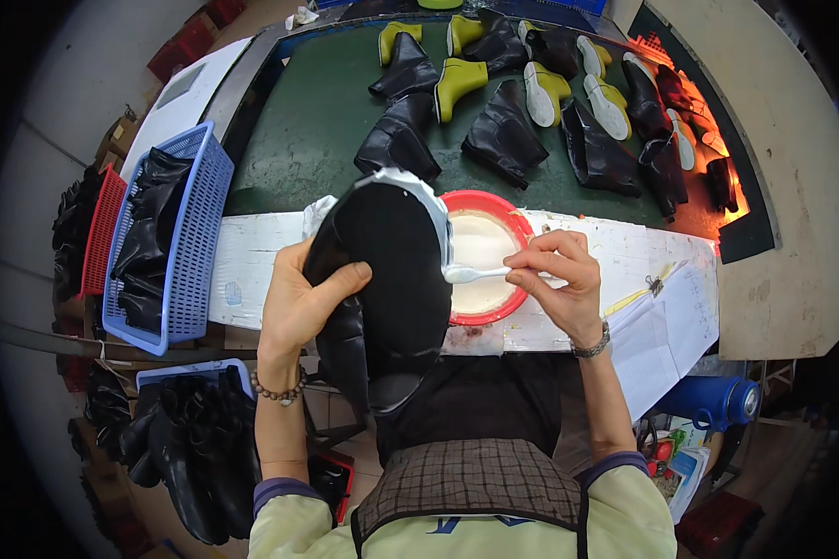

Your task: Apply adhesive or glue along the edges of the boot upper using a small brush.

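My left hand (pixel 294 300) grips a black boot upper (pixel 396 270) by its left side, thumb on the inside and fingers hidden behind. The upper is held up with its dark opening facing me, and a whitish coating shows along its far and right edge. In my right hand (pixel 567 278) a slim white brush (pixel 483 274) is pinched between thumb and fingers. Its tip, smeared white, meets the right edge of the upper. Behind the brush stands a red bowl (pixel 522 303) of creamy white liquid, partly covered by the upper.
Black uppers (pixel 508 135) and yellow-green boot lasts with soles (pixel 459 86) lie on the green belt (pixel 298 121), some under an orange glow at right. Blue basket (pixel 196 233) of uppers stands left; papers (pixel 657 326) and blue bottle (pixel 713 402) are right.
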`<state>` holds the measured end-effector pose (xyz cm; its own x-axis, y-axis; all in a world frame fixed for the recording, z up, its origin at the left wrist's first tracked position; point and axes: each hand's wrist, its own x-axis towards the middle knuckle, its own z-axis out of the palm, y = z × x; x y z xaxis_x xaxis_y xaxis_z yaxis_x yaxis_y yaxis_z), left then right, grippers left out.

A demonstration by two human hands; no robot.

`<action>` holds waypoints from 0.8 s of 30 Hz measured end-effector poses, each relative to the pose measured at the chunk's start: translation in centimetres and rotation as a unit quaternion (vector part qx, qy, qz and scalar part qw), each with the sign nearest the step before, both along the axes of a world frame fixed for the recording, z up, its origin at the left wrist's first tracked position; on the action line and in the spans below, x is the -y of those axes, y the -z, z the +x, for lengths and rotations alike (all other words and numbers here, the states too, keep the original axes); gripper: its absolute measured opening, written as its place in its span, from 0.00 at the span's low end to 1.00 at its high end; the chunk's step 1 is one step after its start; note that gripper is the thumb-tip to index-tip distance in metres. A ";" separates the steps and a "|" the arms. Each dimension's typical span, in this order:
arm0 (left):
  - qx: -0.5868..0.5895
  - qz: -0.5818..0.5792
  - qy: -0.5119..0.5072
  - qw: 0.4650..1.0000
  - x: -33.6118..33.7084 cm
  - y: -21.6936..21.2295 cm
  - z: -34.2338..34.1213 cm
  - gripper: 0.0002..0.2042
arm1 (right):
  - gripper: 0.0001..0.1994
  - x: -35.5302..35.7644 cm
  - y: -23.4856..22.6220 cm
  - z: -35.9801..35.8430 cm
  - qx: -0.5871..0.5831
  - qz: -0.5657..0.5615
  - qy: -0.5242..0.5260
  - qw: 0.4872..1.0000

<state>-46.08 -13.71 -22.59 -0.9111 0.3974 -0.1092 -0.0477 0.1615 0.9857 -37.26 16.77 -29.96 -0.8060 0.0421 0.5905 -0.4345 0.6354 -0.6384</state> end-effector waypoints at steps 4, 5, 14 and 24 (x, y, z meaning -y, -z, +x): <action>-0.042 0.025 -0.047 0.998 -0.8 0.5 -0.4 0.04 | 0.08 0.9 0.7 0.7 0.015 0.004 0.003 1.000; -0.062 0.021 -0.054 0.996 -0.8 0.6 -0.6 0.05 | 0.08 1.0 0.9 0.8 0.016 0.003 0.002 1.000; -0.203 -0.135 -0.032 0.969 2.2 9.7 -2.9 0.45 | 0.05 -0.8 1.9 -0.5 0.162 0.204 0.132 0.956; -0.265 -0.402 0.047 0.875 4.7 12.9 2.3 0.63 | 0.06 -1.4 0.9 0.9 0.196 0.124 0.187 0.955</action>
<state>-43.73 -18.41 -35.46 -0.8857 0.4626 0.0402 0.4330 0.7915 0.4314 -36.37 18.13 -30.82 -0.9233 0.2680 0.2753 0.0937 0.8521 -0.5150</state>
